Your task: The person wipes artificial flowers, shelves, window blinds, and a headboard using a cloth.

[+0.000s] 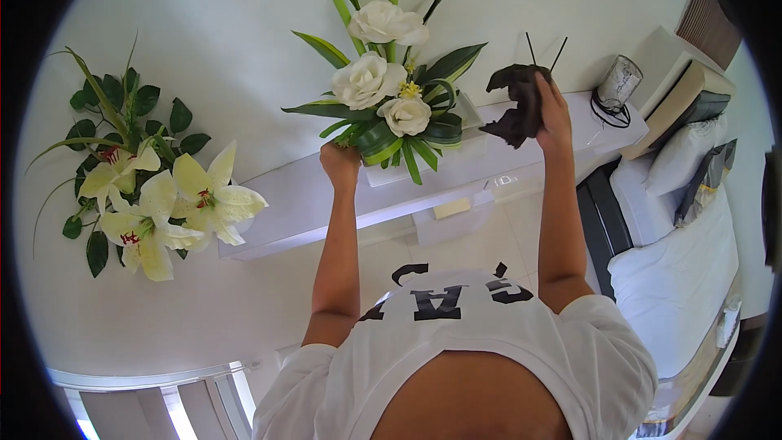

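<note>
White roses with green striped leaves form an arrangement (391, 98) in a white container on the narrow white shelf (281, 212). At its lower left edge, my left hand (340, 165) is closed among the leaves; what its fingers grip is hidden. To the right of the flowers, my right hand (553, 114) holds a dark, crumpled piece (519, 106), its fingers wrapped along the right side. Two thin dark sticks (545, 50) rise just behind that hand.
Pale yellow lilies with leaves (147, 204) stand at the left. On the shelf's right end is a silvery lamp (617, 83) with a black cord. A bed (676, 277) with pillows lies at the right, and a slatted blind or railing (155, 407) at lower left.
</note>
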`<state>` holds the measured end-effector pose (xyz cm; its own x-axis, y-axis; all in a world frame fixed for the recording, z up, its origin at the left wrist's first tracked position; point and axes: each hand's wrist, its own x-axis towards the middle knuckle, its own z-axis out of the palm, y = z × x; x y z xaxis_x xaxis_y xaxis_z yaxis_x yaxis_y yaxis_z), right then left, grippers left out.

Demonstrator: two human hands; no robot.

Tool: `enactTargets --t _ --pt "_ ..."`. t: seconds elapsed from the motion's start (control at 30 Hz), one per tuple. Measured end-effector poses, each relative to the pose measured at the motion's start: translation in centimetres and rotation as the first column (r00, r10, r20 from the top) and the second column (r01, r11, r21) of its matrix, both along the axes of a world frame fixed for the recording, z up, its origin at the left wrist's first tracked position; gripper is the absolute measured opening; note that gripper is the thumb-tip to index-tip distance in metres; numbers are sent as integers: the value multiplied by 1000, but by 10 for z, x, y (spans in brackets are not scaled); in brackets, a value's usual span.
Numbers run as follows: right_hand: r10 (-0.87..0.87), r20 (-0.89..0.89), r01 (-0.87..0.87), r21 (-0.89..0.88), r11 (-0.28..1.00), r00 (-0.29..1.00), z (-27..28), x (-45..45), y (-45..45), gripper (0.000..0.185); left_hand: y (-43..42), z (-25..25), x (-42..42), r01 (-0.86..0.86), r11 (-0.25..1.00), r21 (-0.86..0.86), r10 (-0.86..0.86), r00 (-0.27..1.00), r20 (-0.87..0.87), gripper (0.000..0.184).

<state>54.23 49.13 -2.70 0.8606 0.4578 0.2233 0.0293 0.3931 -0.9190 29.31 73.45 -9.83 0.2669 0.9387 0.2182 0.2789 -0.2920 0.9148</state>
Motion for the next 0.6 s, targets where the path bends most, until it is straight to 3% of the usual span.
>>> enactTargets --t 0.03,0.07,0.13,0.2,0.23,0.3,0.33,0.4,0.43,0.5,0.53,0.6 --pt "185 -225 -131 236 963 957 5 -14 -10 30 -1 1 -1 0 1000 -2 0 1000 0 10" --pt "184 -225 -130 235 963 957 1 -25 -16 30 -3 3 -3 78 993 -85 -71 994 85 11" --pt "560 -134 -388 590 708 817 -4 -48 -24 36 -5 6 -10 165 974 -158 -136 975 177 16" --pt "614 -196 -387 622 680 765 -10 -70 -31 35 -7 5 -26 412 854 -316 -291 884 367 30" --pt "664 -256 -380 654 654 702 -13 -82 -35 35 -14 4 -38 415 854 -315 -294 883 366 30" --pt "614 -311 -334 620 709 726 -16 -112 -32 34 -27 11 -64 225 957 -182 -172 948 268 35" --pt "561 -366 -291 577 763 743 -16 -127 -30 34 -36 22 -69 229 956 -181 -176 947 267 35" --pt "332 -339 -262 236 936 880 4 -163 -27 33 -57 40 -72 123 992 26 -121 874 472 33" --pt "352 -248 -302 220 928 902 11 -176 -17 34 -60 40 -71 278 960 -20 -223 808 545 35" --pt "276 155 -279 -4 960 949 19 -193 3 34 -74 53 -59 334 942 -37 -268 813 517 35" --pt "153 527 -85 -152 985 836 20 -196 14 40 -78 56 -53 388 920 -52 -313 810 495 36" --pt "140 648 -31 -177 984 749 10 -205 41 52 -76 55 -47 440 894 -84 -332 776 536 35"
